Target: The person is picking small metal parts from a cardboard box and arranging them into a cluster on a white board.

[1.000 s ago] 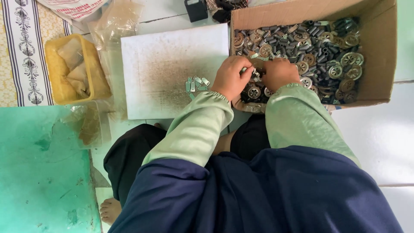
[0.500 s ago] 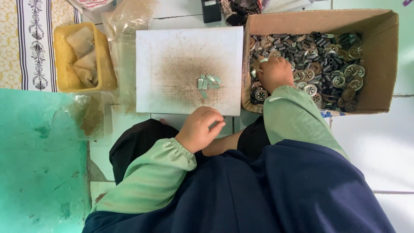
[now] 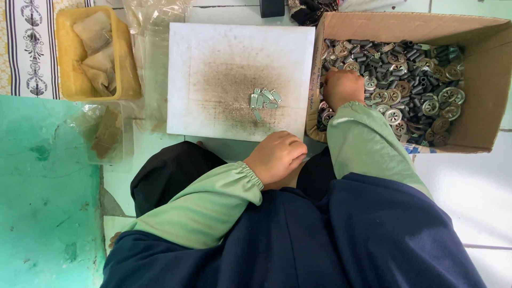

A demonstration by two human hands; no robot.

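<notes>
While right fingers (image 3: pixel 333 88) dig metal parts (image 3: pixel 405 80), left fingers (image 3: pixel 290 146) curl.

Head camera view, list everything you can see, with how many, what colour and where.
cardboard box: one, brown, upper right, open top.
metal parts: many, grey discs and dark tubes, heaped inside the cardboard box.
white board: one, white with a dark smudge, centre, left of the box.
small metal plates: a handful, pale grey, clustered on the board.
yellow tray: one, yellow, upper left, holding tan bags.
clear plastic bags: a few, clear, between the tray and the board.
patterned cloth: one, white and black, far left.
green surface: one, green, lower left.
left hand: closed, near the board's lower edge.
right hand: in the box, on the parts.
</notes>
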